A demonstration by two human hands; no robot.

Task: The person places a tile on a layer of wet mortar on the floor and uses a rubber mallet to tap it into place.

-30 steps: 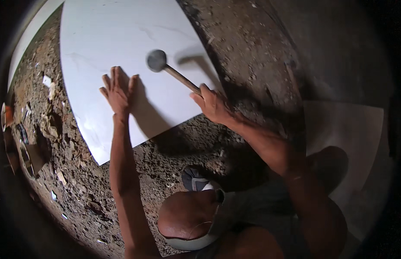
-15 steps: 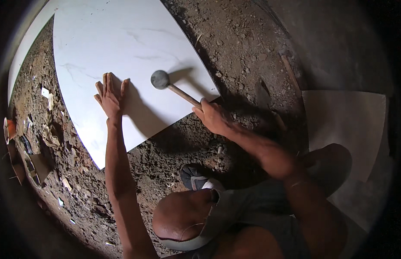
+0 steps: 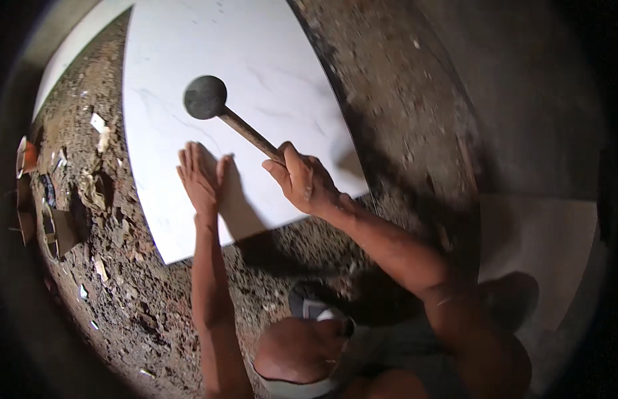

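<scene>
A large white slab with faint grey veins, like a floor tile (image 3: 275, 60), lies on rough soil in front of me. My left hand (image 3: 202, 183) rests palm down near its closer edge, fingers stretched out and holding nothing. My right hand (image 3: 302, 179) is wrapped around the wooden handle of a mallet (image 3: 206, 97) with a rounded dark grey head. That head hangs above the tile, apart from its surface, beyond my left hand. The lower end of the handle is hidden in my right fist.
Another pale slab (image 3: 73, 56) runs along the far left. Scraps and a torn cardboard box (image 3: 64, 229) litter the soil on the left, near an orange object (image 3: 28, 157). A flat greyish sheet (image 3: 538, 233) lies at right. My shoe (image 3: 311, 304) and bent knee (image 3: 295, 349) are close below the tile.
The mallet has risen away from the tile and moved left and farther out with my right hand. My left hand stays flat on the tile. The whole view has shifted.
</scene>
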